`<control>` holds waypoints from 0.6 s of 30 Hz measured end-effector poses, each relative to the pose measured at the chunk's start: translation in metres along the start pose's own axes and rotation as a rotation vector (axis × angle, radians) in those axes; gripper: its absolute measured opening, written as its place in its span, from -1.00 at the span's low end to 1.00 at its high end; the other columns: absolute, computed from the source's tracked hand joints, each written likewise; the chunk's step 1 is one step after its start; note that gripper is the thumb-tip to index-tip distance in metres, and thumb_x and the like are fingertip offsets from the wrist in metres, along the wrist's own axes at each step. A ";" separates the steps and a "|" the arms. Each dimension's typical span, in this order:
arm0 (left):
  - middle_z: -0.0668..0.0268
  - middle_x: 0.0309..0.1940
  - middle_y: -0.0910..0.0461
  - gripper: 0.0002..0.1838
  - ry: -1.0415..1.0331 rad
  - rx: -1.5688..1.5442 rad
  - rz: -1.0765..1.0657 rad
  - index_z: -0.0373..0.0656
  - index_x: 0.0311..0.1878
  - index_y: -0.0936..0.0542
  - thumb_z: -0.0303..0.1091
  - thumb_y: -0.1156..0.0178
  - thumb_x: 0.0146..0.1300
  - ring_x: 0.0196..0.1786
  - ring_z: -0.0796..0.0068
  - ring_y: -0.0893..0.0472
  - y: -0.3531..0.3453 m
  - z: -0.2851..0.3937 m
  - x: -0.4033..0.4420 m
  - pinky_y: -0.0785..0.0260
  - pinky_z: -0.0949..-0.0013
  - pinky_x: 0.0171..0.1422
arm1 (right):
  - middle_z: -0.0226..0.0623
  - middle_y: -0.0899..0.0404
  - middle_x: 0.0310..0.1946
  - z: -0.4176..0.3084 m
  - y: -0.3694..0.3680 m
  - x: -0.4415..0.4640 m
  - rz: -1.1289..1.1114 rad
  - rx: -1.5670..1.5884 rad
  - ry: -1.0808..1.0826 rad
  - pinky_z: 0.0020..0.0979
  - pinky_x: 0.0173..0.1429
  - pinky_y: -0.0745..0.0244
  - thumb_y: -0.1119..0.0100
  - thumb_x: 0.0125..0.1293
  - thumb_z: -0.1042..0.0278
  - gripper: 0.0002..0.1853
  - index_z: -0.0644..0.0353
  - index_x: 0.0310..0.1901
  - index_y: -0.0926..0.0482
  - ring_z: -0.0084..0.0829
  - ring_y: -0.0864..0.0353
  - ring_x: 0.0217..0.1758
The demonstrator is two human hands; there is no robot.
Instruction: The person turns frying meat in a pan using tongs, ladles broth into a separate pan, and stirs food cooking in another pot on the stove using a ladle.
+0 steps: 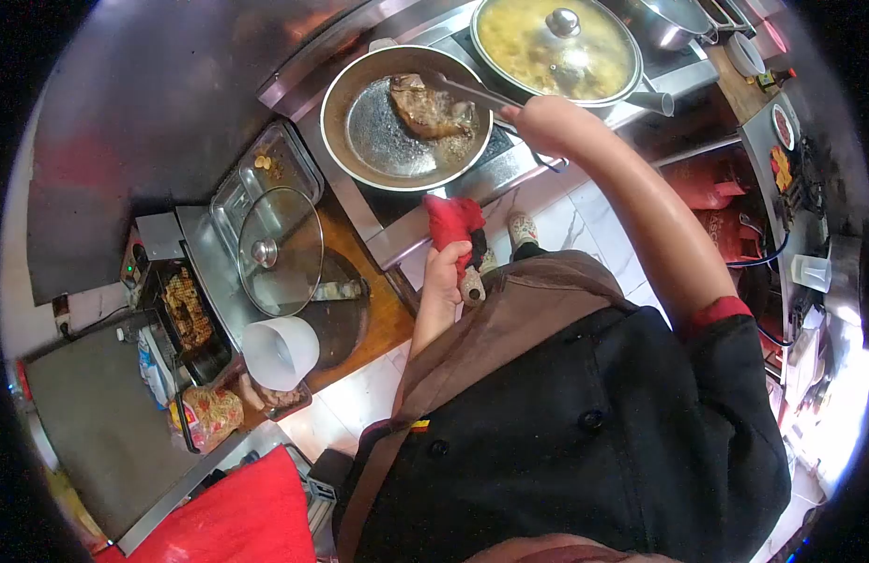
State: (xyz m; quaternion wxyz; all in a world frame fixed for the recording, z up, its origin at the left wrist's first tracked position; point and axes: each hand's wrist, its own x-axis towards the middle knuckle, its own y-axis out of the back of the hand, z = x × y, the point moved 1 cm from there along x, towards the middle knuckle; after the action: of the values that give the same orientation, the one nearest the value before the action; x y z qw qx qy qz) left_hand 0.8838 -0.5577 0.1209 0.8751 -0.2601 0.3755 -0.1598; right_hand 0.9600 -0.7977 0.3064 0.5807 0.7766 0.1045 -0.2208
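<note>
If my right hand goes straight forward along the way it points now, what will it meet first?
Probably the nearest rim of the frying pan. Your right hand may pass above it, as height is unclear; the metal utensil it holds already reaches over the meat.

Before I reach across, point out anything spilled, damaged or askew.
I see no clear spill or damage. Only the glass lid near the pan looks odd: it overlaps the metal tray and seems tilted rather than flat, though what supports it is unclear.
</note>
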 end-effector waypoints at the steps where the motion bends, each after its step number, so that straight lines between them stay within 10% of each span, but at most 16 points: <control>1: 0.33 -0.33 -0.53 -0.66 0.001 0.003 -0.004 -0.22 -0.09 -0.46 -0.44 -0.18 -0.01 -0.33 0.47 -0.56 -0.003 0.002 -0.001 -0.45 0.39 -0.24 | 0.06 -0.59 -0.24 0.003 -0.010 0.008 0.003 0.002 -0.004 -0.13 -0.14 -0.51 0.34 0.43 -0.02 -0.40 0.42 -0.17 -0.55 -0.05 -0.62 -0.20; 18: 0.31 -0.34 -0.52 -0.63 -0.024 0.043 0.027 -0.22 -0.07 -0.45 -0.44 -0.17 -0.02 -0.38 0.45 -0.55 0.006 -0.002 0.003 -0.45 0.38 -0.30 | 0.09 -0.56 -0.41 0.001 -0.004 0.005 -0.057 0.220 -0.123 -0.11 -0.17 -0.45 0.33 0.42 -0.07 -0.37 0.41 -0.26 -0.56 0.03 -0.58 -0.30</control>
State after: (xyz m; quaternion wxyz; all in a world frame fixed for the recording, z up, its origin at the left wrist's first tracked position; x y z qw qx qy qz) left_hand 0.8850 -0.5547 0.1146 0.8870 -0.2379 0.3651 -0.1531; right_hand 0.9628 -0.7984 0.3004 0.4910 0.8172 0.0661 -0.2945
